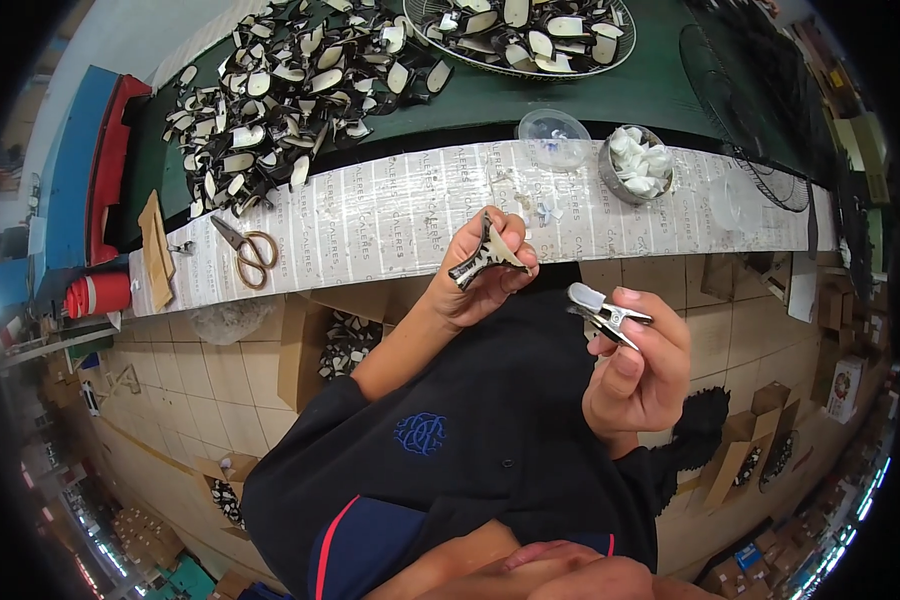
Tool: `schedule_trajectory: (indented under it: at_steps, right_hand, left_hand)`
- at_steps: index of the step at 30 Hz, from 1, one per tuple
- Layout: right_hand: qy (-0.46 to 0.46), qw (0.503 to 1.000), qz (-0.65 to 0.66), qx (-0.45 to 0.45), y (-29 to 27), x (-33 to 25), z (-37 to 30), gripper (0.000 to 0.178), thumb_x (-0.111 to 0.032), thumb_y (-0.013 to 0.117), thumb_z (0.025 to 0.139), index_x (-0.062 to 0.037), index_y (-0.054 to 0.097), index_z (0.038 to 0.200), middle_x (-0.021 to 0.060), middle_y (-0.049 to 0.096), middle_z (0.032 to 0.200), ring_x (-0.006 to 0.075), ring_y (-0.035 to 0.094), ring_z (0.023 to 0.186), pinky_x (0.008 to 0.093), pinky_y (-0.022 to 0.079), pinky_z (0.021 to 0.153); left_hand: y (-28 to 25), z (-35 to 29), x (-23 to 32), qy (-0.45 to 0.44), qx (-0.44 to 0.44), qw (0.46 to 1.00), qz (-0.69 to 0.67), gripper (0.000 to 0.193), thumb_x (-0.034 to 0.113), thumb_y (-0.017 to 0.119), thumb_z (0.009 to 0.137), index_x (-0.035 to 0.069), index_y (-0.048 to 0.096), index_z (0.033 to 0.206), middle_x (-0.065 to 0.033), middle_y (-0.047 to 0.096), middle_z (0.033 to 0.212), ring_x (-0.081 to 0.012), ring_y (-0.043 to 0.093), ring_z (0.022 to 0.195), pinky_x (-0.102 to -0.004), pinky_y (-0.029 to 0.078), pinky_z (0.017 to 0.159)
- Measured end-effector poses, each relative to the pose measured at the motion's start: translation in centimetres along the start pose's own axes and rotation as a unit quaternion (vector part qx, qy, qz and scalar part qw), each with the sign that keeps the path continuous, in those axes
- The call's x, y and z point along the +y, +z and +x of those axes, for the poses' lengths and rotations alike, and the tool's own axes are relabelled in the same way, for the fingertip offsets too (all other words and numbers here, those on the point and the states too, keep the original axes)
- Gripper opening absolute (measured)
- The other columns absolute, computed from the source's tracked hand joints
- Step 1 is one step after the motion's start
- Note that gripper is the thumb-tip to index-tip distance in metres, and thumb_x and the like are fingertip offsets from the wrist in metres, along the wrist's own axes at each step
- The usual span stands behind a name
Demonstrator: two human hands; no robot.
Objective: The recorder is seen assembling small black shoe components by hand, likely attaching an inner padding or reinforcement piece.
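Note:
Above the bench's near edge, my left hand (466, 303) is closed on a curved shoe heel (492, 256), covered in a black-and-white pattern with a cream face. My right hand (648, 372), lower and to the right, pinches a metal spring clip (615, 315). A whitish pad (587, 297) sits in the clip's jaws and points toward the heel without touching it. Beyond my hands, a large heap of similar heels (260, 85) covers the far left of the bench, and more fill a round wire basket (630, 45).
Printed paper (370, 225) covers the bench's near strip. On it lie scissors (245, 252), a clear plastic lid (555, 140) and a round tin (660, 195) of white wads. A red roll (98, 294) sits left. A black wire fan guard (730, 110) stands right; cartons (305, 345) rest below.

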State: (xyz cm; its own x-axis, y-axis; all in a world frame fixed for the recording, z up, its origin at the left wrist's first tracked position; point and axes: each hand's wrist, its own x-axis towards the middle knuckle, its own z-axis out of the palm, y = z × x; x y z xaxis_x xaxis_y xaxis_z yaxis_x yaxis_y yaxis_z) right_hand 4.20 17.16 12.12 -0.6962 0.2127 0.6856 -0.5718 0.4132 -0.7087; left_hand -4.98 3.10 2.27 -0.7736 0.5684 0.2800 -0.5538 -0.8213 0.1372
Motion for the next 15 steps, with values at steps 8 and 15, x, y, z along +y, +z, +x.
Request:
schedule_trajectory:
  at_steps: [8,15]
  right_hand:
    - [-0.044,0.993,-0.070,-0.083,-0.3,-0.4,1.3,0.019,-0.006,0.068,0.083,0.0021,0.062,0.099,0.0198,0.066,0.100,0.0209,0.066,0.074,0.0251,0.052,0.058]
    - [-0.163,0.958,-0.204,-0.116,0.1,1.1,1.3,0.023,-0.008,0.071,0.080,0.0018,0.064,0.099,0.0167,0.066,0.102,0.0127,0.057,0.058,0.0213,0.038,0.044]
  left_hand:
    - [-0.1,0.1,-0.4,-0.027,-0.007,0.986,0.163,0.037,0.024,0.065,0.087,0.003,0.048,0.112,-0.0119,0.056,0.109,-0.0282,0.060,0.106,-0.0390,0.050,0.090]
    - [1.4,0.9,-0.9,-0.058,0.092,0.966,0.235,0.030,0.015,0.073,0.080,0.006,0.051,0.097,-0.0071,0.054,0.099,-0.0234,0.062,0.100,-0.0377,0.052,0.087]
